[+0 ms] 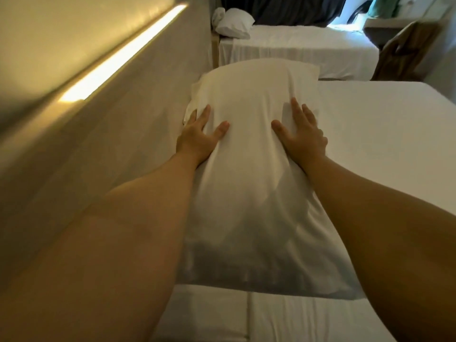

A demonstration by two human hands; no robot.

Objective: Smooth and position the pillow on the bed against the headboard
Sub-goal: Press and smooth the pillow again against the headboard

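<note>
A long white pillow lies on the white bed, its left side close along the beige headboard. My left hand rests flat on the pillow's left part, fingers spread. Flat on the pillow's right part lies my right hand, fingers spread as well. Both palms press down on the cover and neither hand grips it. The pillow's far left corner shows a loose fold of cover.
A lit strip light runs along the wall above the headboard. A second bed with a white pillow stands further away. A wooden chair is at the far right.
</note>
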